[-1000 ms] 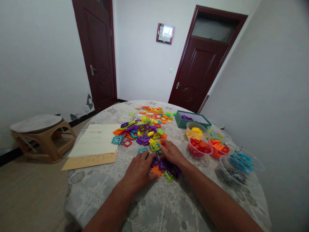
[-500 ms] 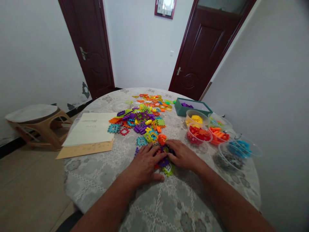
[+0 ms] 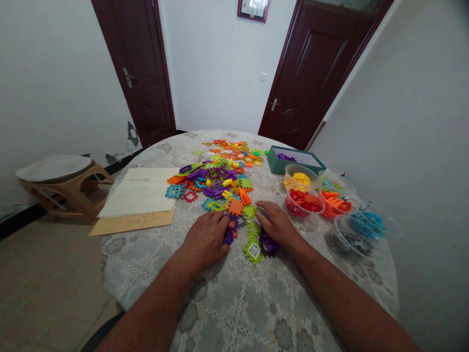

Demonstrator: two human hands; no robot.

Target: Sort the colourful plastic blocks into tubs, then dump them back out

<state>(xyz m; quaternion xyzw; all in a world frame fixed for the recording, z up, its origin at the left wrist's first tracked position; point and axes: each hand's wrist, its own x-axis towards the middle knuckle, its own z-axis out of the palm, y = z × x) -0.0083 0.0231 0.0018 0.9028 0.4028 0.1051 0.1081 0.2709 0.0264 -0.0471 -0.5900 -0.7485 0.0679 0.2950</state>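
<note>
My left hand (image 3: 208, 236) lies low over the tablecloth, fingers bent down against purple toothed plastic building pieces (image 3: 230, 234) with bits of orange among them. Its thumb is spread apart. To the right, my right hand (image 3: 277, 224) rests with index finger and thumb apart. Dark purple pieces (image 3: 268, 244) sit under and beside its palm, partly hidden. Between both hands lie lime-green pieces (image 3: 252, 239), one with a white window grid (image 3: 254, 251). An orange square piece (image 3: 235, 207) lies just beyond my left fingertips.
A mixed heap of coloured pieces (image 3: 216, 178) spreads toward the far edge. At right stand clear tubs of red (image 3: 304, 201), yellow (image 3: 301, 180), orange, blue and grey pieces, plus a green box (image 3: 277, 165). Paper sheets (image 3: 137, 193) lie at left, near a stool (image 3: 66, 171).
My hands have moved apart, left hand leftward and right hand slightly rightward. Purple pieces now sit by each hand, and the green pieces between them are uncovered.
</note>
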